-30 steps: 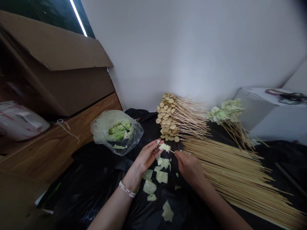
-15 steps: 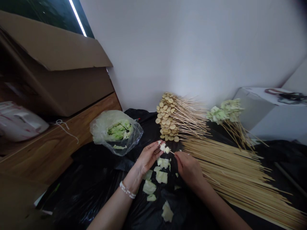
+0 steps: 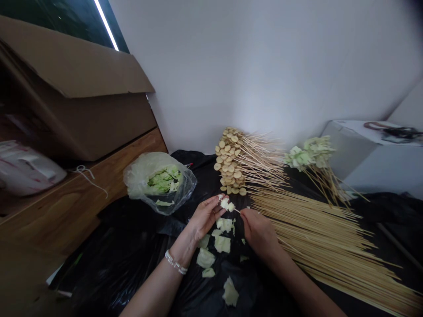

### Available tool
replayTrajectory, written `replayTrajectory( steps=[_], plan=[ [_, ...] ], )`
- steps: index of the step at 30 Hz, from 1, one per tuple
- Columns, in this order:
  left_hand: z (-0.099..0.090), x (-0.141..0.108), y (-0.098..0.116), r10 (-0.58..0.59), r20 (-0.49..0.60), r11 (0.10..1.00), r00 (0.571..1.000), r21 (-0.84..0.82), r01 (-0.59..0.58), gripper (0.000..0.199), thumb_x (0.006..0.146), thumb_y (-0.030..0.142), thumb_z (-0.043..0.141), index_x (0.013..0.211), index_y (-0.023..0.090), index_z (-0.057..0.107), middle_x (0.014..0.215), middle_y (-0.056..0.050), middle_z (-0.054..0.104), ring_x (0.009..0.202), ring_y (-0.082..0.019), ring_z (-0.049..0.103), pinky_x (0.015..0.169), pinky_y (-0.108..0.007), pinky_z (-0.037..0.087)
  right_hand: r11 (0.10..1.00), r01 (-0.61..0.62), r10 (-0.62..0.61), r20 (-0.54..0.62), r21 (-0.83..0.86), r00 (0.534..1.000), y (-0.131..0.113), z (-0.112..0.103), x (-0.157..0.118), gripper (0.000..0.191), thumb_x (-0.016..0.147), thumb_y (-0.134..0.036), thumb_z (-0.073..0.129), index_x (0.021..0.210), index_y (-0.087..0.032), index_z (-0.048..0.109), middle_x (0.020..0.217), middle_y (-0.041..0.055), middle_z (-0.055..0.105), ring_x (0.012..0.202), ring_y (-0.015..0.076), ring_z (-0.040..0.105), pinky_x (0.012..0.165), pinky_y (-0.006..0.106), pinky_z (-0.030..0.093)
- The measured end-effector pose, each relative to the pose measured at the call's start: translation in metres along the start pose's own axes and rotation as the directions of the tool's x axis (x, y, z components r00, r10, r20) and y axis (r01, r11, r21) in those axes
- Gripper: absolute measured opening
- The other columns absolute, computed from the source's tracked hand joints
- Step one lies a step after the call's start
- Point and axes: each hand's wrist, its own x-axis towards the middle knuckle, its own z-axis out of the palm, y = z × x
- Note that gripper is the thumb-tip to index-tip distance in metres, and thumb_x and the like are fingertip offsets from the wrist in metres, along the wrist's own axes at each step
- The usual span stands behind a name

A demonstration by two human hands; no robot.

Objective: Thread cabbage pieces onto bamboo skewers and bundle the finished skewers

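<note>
My left hand [image 3: 205, 215], a beaded bracelet at its wrist, holds pale cabbage pieces [image 3: 225, 203] between its fingers. These pieces sit at the tip of a thin wooden skewer [image 3: 237, 211], which my right hand [image 3: 259, 229] grips from the right. Below my hands, several loose cabbage pieces [image 3: 222, 244] lie on black plastic [image 3: 247, 281]. Beyond my hands is a pile of skewered round pale slices [image 3: 228, 158], their sticks pointing right. Many bare skewers [image 3: 330, 237] lie side by side to the right of my right hand.
An open clear bag [image 3: 135, 176] with cabbage leaves stands at the left. Skewered cabbage [image 3: 310, 152] lies at the back right beside a white box [image 3: 360, 149]. A large cardboard box [image 3: 99, 119] and a white container [image 3: 29, 167] are at the far left.
</note>
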Motion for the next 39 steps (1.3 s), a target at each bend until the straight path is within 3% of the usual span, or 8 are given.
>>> replayTrajectory(
  steps=[7,16,22,31,39],
  plan=[
    [-0.0005,0.0008,-0.001,0.009,0.039,1.0,0.999,-0.009,-0.008,0.019,0.087,0.019,0.062,0.102,0.01,0.07,0.116,-0.014,0.069,0.102,-0.02,0.067,0.091,-0.03,0.053,0.999,-0.043,0.041,0.071,0.027,0.997,-0.0006,0.0022,-0.0003,0.025,0.094,-0.014,0.036,0.075,-0.02,0.052,0.066,0.0006,0.059,0.058,0.0137,0.053,0.058,0.027,0.029],
    [0.0028,-0.0013,-0.001,0.003,0.021,1.0,1.0,-0.007,-0.003,0.02,0.088,0.017,0.061,0.104,0.009,0.07,0.11,-0.015,0.071,0.099,-0.02,0.068,0.09,-0.03,0.053,0.995,-0.056,0.052,0.045,0.079,0.998,-0.0013,0.0011,0.0003,0.026,0.094,-0.016,0.034,0.076,-0.019,0.053,0.07,0.0038,0.06,0.065,0.0159,0.055,0.063,0.026,0.033],
    [0.0042,-0.0031,-0.0001,0.007,0.024,1.0,1.0,0.017,-0.007,0.021,0.087,0.02,0.062,0.104,0.01,0.07,0.114,-0.016,0.069,0.1,-0.02,0.068,0.091,-0.031,0.052,0.975,-0.126,0.104,0.128,0.182,0.986,-0.0021,0.0004,0.0013,0.026,0.095,-0.02,0.033,0.077,-0.019,0.053,0.065,0.0013,0.058,0.059,0.0139,0.053,0.059,0.025,0.033],
    [0.0061,-0.0037,-0.0029,0.025,0.026,0.998,0.999,0.051,-0.027,0.022,0.089,0.02,0.059,0.104,0.01,0.07,0.115,-0.016,0.069,0.102,-0.021,0.067,0.092,-0.033,0.052,0.997,-0.036,0.033,0.038,0.066,0.999,-0.0035,0.0029,-0.001,0.027,0.093,-0.016,0.033,0.072,-0.02,0.05,0.068,0.0032,0.057,0.064,0.0155,0.053,0.063,0.027,0.033],
    [0.0078,-0.0047,-0.0029,0.006,0.065,0.999,0.998,0.039,-0.009,0.023,0.089,0.02,0.059,0.106,0.01,0.07,0.12,-0.016,0.067,0.105,-0.022,0.066,0.093,-0.032,0.051,0.948,-0.13,0.1,0.117,0.291,0.988,-0.0043,-0.0016,0.0037,0.027,0.094,-0.021,0.035,0.071,-0.021,0.049,0.058,-0.0016,0.054,0.053,0.0123,0.051,0.056,0.023,0.032]
  ],
)
